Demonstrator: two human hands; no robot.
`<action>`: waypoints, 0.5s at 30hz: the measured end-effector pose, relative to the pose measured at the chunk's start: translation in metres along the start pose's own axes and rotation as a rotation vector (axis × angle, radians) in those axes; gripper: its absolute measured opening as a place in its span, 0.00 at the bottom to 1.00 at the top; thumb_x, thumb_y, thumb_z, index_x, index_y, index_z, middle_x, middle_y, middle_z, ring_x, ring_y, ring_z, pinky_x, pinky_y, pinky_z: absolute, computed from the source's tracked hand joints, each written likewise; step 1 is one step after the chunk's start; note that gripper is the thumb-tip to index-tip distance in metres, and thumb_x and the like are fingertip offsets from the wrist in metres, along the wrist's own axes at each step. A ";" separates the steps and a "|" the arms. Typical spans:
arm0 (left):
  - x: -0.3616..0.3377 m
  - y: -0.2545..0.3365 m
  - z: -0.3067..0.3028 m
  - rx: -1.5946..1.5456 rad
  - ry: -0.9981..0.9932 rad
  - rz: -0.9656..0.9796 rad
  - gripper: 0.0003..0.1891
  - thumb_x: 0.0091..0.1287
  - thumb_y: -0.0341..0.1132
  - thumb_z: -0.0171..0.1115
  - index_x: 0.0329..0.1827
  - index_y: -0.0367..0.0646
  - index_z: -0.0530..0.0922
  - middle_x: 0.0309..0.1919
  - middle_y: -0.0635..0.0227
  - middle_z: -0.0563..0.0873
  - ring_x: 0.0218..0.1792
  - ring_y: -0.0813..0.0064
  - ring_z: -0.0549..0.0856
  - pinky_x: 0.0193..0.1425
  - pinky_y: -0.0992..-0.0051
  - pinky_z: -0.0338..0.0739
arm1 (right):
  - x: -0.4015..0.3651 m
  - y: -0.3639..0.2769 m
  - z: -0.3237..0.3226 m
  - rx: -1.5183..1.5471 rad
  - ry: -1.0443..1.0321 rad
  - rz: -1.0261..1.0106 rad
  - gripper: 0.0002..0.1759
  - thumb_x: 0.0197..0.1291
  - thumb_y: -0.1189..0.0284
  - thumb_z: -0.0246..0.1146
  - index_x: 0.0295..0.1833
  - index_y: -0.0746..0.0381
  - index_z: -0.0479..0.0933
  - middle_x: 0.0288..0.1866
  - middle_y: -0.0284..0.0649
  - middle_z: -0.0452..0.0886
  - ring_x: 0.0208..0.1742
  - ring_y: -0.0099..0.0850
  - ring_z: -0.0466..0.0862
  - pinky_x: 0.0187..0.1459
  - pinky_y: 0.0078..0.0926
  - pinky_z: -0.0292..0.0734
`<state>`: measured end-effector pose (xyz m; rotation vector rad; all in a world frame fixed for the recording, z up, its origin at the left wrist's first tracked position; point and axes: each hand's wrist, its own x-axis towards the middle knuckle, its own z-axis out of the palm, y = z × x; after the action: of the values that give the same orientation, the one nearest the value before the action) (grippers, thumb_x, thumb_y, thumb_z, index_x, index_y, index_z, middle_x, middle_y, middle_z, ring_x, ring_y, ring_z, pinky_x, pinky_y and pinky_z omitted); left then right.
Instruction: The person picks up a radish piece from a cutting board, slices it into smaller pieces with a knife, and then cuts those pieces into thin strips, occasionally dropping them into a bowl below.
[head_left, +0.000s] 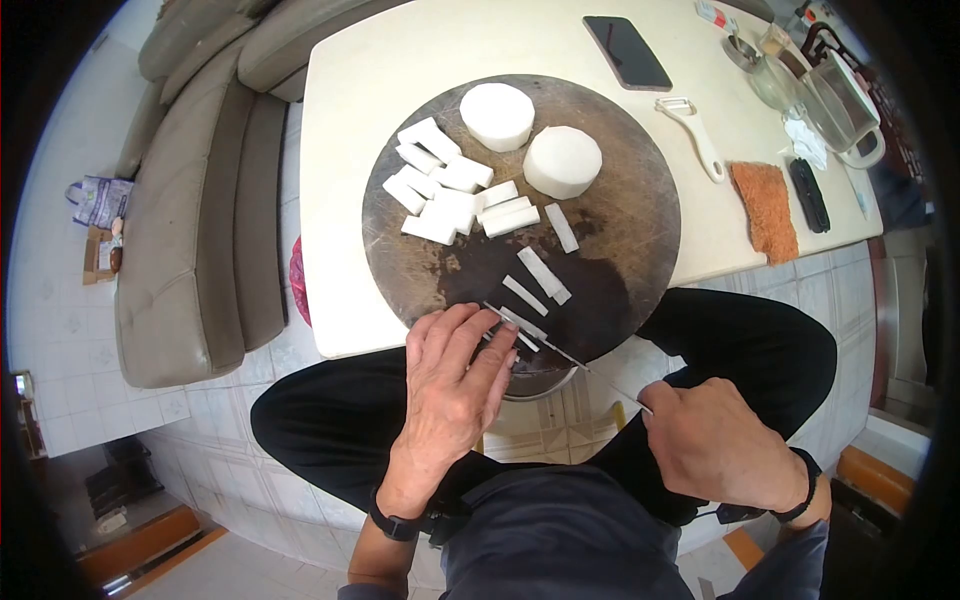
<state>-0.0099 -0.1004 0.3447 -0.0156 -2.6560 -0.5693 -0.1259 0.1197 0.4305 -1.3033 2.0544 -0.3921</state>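
On a round, dark-stained wooden chopping board [640, 230] lie cut pieces of what looks like white radish. Two thick rounds [497, 117] are at the back, several blocks [440, 190] are heaped at the left, and a few thin strips [543, 275] lie nearer to me. My left hand [450, 375] has its fingertips bent down on a small radish piece [523, 325] at the board's front edge. My right hand [725, 440] is wrapped around a knife [600, 372], hiding the handle. The blade lies beside my left fingertips, over the radish piece.
The board rests on a cream table [345, 120]. To the right are a phone [628, 52], a white peeler [692, 138], an orange-brown cloth [765, 212], a black bundle [809, 196] and a clear jug [838, 105]. A grey sofa [190, 240] stands at the left.
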 end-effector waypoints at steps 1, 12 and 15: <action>0.000 -0.001 0.001 0.002 0.004 0.001 0.13 0.50 0.24 0.72 0.40 0.34 0.84 0.45 0.57 0.82 0.52 0.56 0.80 0.57 0.57 0.71 | 0.000 -0.001 0.001 0.001 0.000 0.000 0.08 0.51 0.78 0.62 0.32 0.71 0.69 0.15 0.47 0.74 0.17 0.45 0.79 0.22 0.38 0.72; -0.001 0.002 0.000 0.019 -0.021 -0.017 0.11 0.47 0.24 0.72 0.35 0.33 0.84 0.42 0.55 0.81 0.53 0.54 0.79 0.57 0.55 0.71 | 0.000 -0.009 -0.002 -0.063 -0.023 -0.024 0.11 0.46 0.79 0.64 0.34 0.72 0.70 0.20 0.49 0.77 0.20 0.42 0.83 0.21 0.34 0.73; -0.003 0.002 0.000 0.010 -0.029 -0.042 0.12 0.47 0.23 0.72 0.35 0.33 0.83 0.42 0.55 0.81 0.51 0.54 0.79 0.57 0.55 0.70 | 0.007 -0.007 0.000 -0.048 0.022 -0.051 0.09 0.47 0.80 0.63 0.33 0.73 0.72 0.21 0.51 0.78 0.22 0.42 0.84 0.22 0.33 0.74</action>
<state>-0.0070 -0.0985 0.3445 0.0346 -2.6926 -0.5735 -0.1225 0.1103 0.4318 -1.3874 2.0640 -0.3841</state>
